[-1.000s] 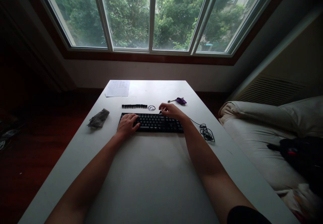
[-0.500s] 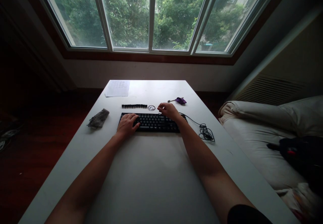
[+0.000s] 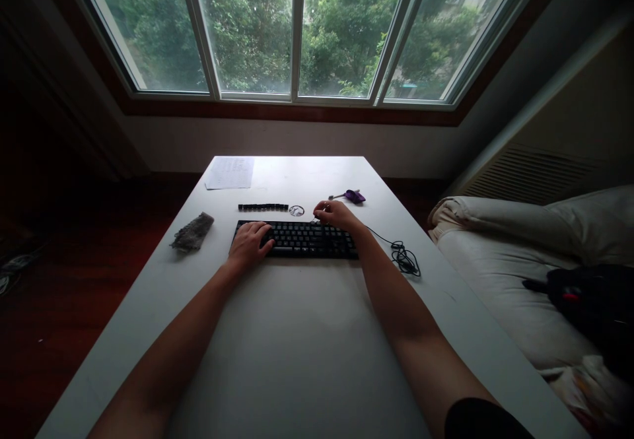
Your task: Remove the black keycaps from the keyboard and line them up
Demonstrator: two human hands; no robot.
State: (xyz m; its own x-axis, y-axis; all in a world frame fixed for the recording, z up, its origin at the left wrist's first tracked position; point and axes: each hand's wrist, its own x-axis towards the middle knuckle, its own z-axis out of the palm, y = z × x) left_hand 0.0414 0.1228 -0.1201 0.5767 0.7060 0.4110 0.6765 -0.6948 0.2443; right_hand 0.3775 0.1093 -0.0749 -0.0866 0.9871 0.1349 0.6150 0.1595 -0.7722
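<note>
A black keyboard (image 3: 307,239) lies across the white table. My left hand (image 3: 250,244) rests on its left end, fingers stretched over the keys and thumb out to the side. Above the keyboard's upper edge, right of the middle, my right hand (image 3: 334,216) is pinched shut. Thin wire-like ends of a small tool (image 3: 314,220) show below its fingertips; most of the tool is hidden by the fingers. Behind the keyboard lies a straight row of small black keycaps (image 3: 263,207), with a round, ring-like piece (image 3: 296,210) at its right end.
A crumpled grey cloth (image 3: 193,232) lies left of the keyboard. A coiled black cable (image 3: 406,258) is on the right. Farther back are a purple object with a thin handle (image 3: 354,196) and a sheet of paper (image 3: 230,172). A pale sofa (image 3: 500,280) stands right of the table.
My right hand has shifted slightly to the right along the keyboard's upper edge, still pinched. My left hand stays where it was on the keys.
</note>
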